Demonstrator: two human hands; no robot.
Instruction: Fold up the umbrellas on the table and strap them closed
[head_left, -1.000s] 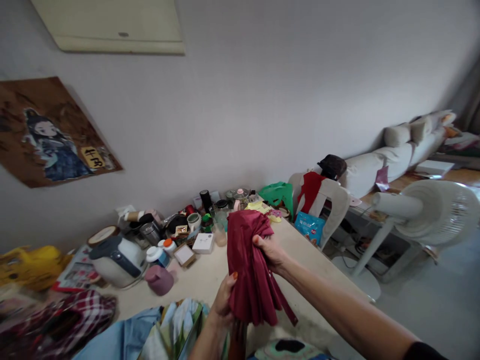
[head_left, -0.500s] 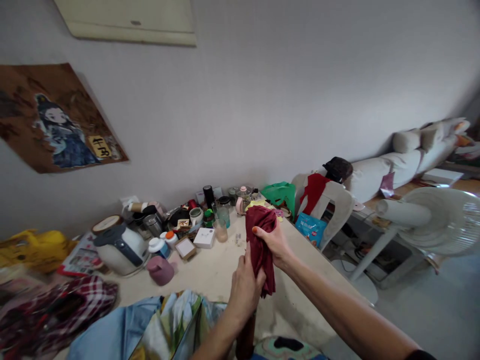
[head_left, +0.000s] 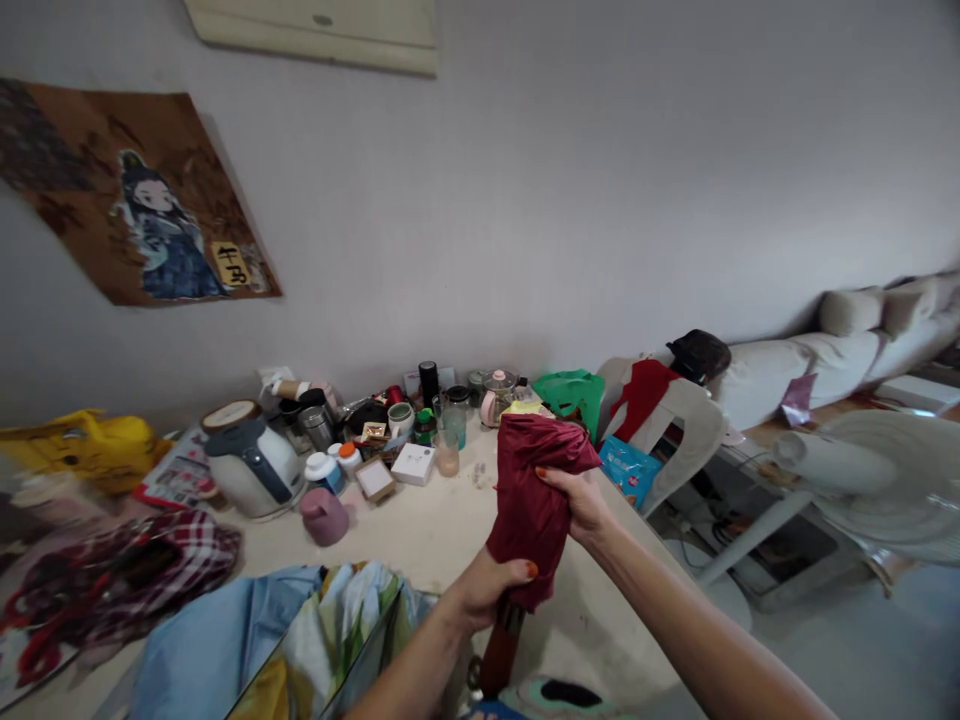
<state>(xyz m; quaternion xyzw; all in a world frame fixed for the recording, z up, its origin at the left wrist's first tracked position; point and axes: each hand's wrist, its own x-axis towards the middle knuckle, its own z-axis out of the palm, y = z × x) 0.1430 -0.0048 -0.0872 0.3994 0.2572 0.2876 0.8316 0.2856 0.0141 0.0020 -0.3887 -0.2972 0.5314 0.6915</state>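
Whereas loose a second ago, the dark red folded umbrella canopy [head_left: 534, 500] is now bunched tight, right hand [head_left: 581, 500] clamped on its upper part, left hand [head_left: 484, 590] gripping its lower end above the cream tabletop [head_left: 420, 530].

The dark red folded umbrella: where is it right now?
In the head view, centre frame, the dark red umbrella is held above the table, right hand gripping its top, left hand near its wooden handle.

Setting was a lived-in home, living-room area. Evidence: a long pale sofa [head_left: 795, 360] with cushions stood along the wall, a standing fan [head_left: 870, 480] beside it; a cluttered table [head_left: 420, 530] carried an electric kettle [head_left: 251, 470], cups and jars; a cartoon poster [head_left: 150, 200] hung on the wall.
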